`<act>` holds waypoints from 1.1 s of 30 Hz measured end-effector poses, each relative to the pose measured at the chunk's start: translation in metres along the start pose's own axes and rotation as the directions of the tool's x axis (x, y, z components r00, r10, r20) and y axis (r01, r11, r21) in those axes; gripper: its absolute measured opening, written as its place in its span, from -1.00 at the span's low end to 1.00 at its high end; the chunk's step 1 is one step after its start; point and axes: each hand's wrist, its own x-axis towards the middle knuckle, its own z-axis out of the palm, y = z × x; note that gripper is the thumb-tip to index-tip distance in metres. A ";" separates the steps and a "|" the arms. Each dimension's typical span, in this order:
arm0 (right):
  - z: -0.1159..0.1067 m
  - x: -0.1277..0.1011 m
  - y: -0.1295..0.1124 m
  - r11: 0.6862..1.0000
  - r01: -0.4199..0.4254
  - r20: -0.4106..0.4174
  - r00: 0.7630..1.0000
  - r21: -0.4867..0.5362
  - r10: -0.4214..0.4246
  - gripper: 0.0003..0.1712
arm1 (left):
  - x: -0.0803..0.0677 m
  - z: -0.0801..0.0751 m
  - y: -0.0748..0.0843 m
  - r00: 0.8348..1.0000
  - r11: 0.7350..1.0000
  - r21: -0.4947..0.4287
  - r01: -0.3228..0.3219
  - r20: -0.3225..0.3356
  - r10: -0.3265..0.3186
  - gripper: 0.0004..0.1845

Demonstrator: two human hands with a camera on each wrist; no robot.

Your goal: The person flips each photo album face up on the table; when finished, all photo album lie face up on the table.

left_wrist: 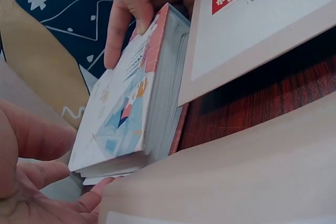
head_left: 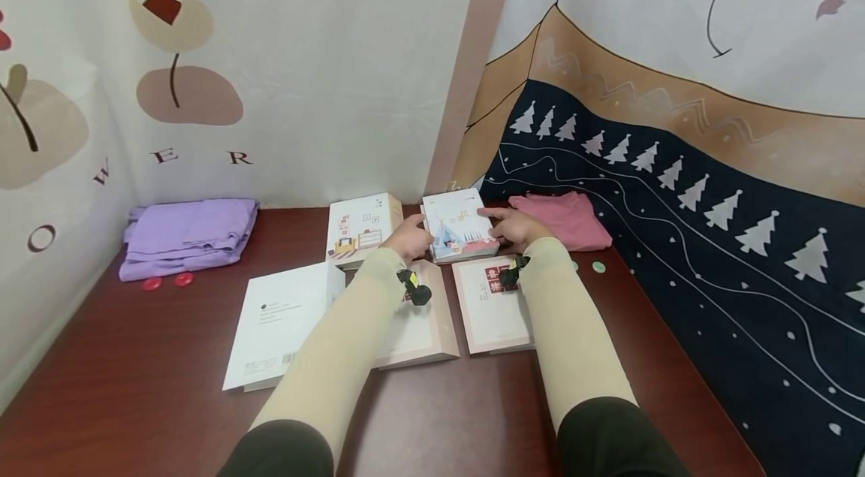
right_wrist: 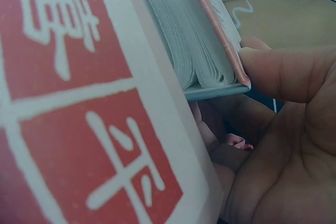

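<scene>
Left hand: grasps one edge of the tent book.
Right hand: grasps the opposite edge, thumb on top, fingers beneath.
Tent book: between the hands.
Pink cloth: beside the right hand.

Backdrop left and centre: off-white wrinkled hanging fabric with beige-and-mauve flower prints and dark-red letters, edged by a straight dusty-pink stripe. Right side: navy printed fabric with a row of white fir trees, tan hill-shaped band above. Furniture: dark reddish-brown wood-grain tabletop, soft pale light reflection near front centre.
</scene>
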 end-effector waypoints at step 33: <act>0.038 -0.022 -0.024 0.803 0.329 -0.026 0.919 -0.498 -0.393 -0.28 | -0.009 -0.007 0.006 0.984 0.946 -0.274 -0.175 -0.014 0.178 -0.31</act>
